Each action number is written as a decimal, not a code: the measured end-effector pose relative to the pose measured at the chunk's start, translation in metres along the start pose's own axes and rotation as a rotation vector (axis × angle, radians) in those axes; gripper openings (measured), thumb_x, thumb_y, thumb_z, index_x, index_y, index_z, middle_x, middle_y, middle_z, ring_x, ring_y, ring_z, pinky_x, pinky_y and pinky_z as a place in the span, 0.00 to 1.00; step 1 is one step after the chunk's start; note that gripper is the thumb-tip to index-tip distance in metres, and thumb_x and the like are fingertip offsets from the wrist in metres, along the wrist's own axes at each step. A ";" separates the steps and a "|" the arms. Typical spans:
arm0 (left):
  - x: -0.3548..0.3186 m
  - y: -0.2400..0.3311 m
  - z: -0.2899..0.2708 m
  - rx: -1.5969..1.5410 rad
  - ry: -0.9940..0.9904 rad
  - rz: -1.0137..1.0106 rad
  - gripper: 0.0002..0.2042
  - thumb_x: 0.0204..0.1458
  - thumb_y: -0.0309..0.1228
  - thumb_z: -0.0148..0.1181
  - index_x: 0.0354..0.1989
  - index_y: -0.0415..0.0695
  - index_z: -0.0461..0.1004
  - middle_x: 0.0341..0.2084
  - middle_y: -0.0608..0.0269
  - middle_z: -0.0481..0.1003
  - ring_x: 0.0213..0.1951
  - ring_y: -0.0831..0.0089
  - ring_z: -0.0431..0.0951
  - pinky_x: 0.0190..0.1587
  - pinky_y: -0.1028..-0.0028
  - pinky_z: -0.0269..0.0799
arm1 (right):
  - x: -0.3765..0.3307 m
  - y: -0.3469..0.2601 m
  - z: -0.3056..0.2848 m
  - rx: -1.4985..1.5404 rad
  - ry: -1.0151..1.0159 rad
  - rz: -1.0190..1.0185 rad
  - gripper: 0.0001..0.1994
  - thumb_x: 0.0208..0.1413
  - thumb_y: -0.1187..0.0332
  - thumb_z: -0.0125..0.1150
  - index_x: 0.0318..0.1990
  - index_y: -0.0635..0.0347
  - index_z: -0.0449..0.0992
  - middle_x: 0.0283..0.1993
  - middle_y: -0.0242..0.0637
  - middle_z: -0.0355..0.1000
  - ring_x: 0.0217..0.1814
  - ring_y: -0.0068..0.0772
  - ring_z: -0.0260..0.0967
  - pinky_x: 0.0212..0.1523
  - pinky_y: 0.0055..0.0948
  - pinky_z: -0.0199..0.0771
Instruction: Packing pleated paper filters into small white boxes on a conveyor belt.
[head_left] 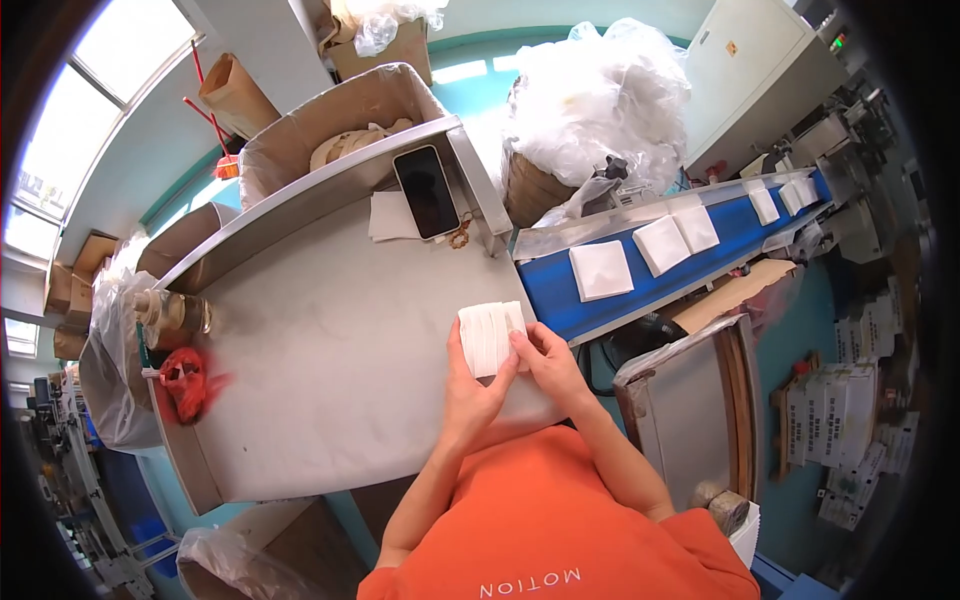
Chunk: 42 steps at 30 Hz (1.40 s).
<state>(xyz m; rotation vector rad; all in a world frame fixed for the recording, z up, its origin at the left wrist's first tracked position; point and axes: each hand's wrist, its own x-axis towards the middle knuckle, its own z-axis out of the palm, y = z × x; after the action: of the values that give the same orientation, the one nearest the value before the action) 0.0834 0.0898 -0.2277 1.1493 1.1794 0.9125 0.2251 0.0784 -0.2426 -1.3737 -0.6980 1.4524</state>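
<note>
On the head view, near the right edge of the steel table [330, 340], both hands close on one stack of white folded cloths [490, 338]. Left hand [468, 392] grips its lower left side, thumb up along the face; right hand [548, 362] pinches the right edge, fingers curled on it. Stack is held at or just above the tabletop — contact with the table not clear. Blue conveyor belt [640, 270] just right of the stack already carries several white squares [601, 270] spaced along it, running off toward the machines. Judging from that: some pieces already laid out, this stack not yet on the belt, so work looks partway through. No other loose stack visible on the table. Dark phone [427, 191] lies on the raised shelf, red bag [185, 380] at the table's left edge, cardboard box [330, 130] behind the shelf. Only one view supplied.
</note>
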 end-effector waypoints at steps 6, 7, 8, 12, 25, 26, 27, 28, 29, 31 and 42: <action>0.002 -0.008 -0.010 0.168 0.058 0.033 0.38 0.54 0.32 0.62 0.69 0.39 0.47 0.56 0.48 0.67 0.54 0.63 0.72 0.55 0.68 0.69 | 0.004 0.009 -0.029 0.328 0.201 0.206 0.17 0.62 0.63 0.57 0.51 0.67 0.69 0.46 0.40 0.73 0.38 0.28 0.75 0.39 0.22 0.75; 0.003 -0.007 -0.010 0.111 0.028 -0.005 0.38 0.54 0.33 0.63 0.69 0.38 0.47 0.56 0.48 0.67 0.54 0.62 0.72 0.55 0.68 0.69 | 0.009 0.008 -0.027 0.361 0.248 0.141 0.19 0.62 0.59 0.57 0.52 0.67 0.69 0.45 0.40 0.73 0.39 0.28 0.74 0.40 0.22 0.74; 0.004 -0.007 -0.009 0.053 -0.003 -0.042 0.38 0.54 0.33 0.63 0.68 0.37 0.47 0.57 0.47 0.67 0.55 0.62 0.72 0.55 0.68 0.69 | 0.009 0.005 -0.026 0.235 0.228 0.148 0.21 0.62 0.58 0.58 0.52 0.67 0.69 0.45 0.39 0.72 0.40 0.27 0.73 0.40 0.22 0.74; 0.001 -0.013 -0.001 0.032 -0.057 0.012 0.37 0.54 0.33 0.62 0.68 0.36 0.48 0.57 0.47 0.66 0.55 0.62 0.72 0.55 0.68 0.69 | 0.005 0.005 -0.008 -0.239 0.011 -0.045 0.22 0.61 0.55 0.60 0.50 0.67 0.71 0.41 0.35 0.73 0.39 0.19 0.68 0.38 0.20 0.71; 0.002 -0.017 -0.006 0.073 -0.035 -0.022 0.33 0.59 0.33 0.56 0.70 0.40 0.48 0.60 0.49 0.65 0.60 0.64 0.67 0.59 0.69 0.63 | 0.012 0.002 -0.023 0.166 0.151 0.243 0.19 0.63 0.57 0.55 0.49 0.66 0.70 0.42 0.39 0.74 0.41 0.26 0.73 0.43 0.23 0.73; 0.001 -0.021 -0.005 0.026 -0.066 -0.017 0.32 0.61 0.34 0.53 0.70 0.41 0.48 0.60 0.49 0.64 0.61 0.65 0.66 0.60 0.70 0.62 | 0.006 0.002 -0.017 -0.042 0.060 0.236 0.21 0.63 0.55 0.56 0.49 0.66 0.70 0.42 0.39 0.74 0.41 0.26 0.72 0.43 0.23 0.72; 0.002 -0.022 -0.004 0.027 -0.071 -0.019 0.32 0.61 0.34 0.53 0.70 0.41 0.48 0.60 0.49 0.64 0.61 0.65 0.66 0.60 0.70 0.62 | 0.002 0.003 -0.003 -0.177 0.049 -0.015 0.23 0.62 0.52 0.57 0.49 0.66 0.70 0.41 0.38 0.74 0.40 0.23 0.71 0.42 0.22 0.70; 0.002 -0.021 -0.004 -0.014 -0.103 -0.024 0.31 0.62 0.34 0.52 0.71 0.41 0.47 0.61 0.49 0.63 0.61 0.65 0.65 0.61 0.70 0.61 | 0.002 0.004 0.003 -0.260 0.050 -0.052 0.23 0.62 0.52 0.56 0.50 0.66 0.71 0.41 0.37 0.74 0.40 0.23 0.70 0.42 0.22 0.70; 0.003 -0.019 -0.003 -0.054 -0.135 -0.030 0.31 0.63 0.34 0.50 0.71 0.41 0.46 0.62 0.49 0.62 0.62 0.65 0.65 0.61 0.71 0.61 | 0.002 0.004 0.006 -0.344 0.051 -0.090 0.23 0.62 0.52 0.56 0.50 0.66 0.71 0.41 0.36 0.74 0.40 0.22 0.69 0.42 0.22 0.69; 0.001 -0.010 -0.001 -0.071 -0.114 -0.045 0.31 0.62 0.34 0.52 0.71 0.41 0.47 0.62 0.49 0.62 0.61 0.65 0.65 0.61 0.71 0.61 | 0.005 0.011 0.000 -0.266 0.020 -0.088 0.21 0.62 0.54 0.57 0.51 0.64 0.72 0.41 0.33 0.74 0.40 0.22 0.69 0.41 0.23 0.69; 0.004 -0.018 -0.003 -0.064 -0.105 -0.064 0.32 0.60 0.34 0.56 0.69 0.39 0.49 0.60 0.51 0.63 0.59 0.66 0.66 0.59 0.69 0.65 | 0.012 0.010 -0.014 0.214 0.197 0.116 0.19 0.63 0.58 0.56 0.52 0.65 0.68 0.46 0.38 0.72 0.47 0.29 0.72 0.46 0.27 0.74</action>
<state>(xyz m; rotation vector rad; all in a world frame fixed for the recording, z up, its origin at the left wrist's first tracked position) 0.0809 0.0904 -0.2463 1.0890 1.0882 0.8254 0.2375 0.0825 -0.2594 -1.3839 -0.3317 1.4141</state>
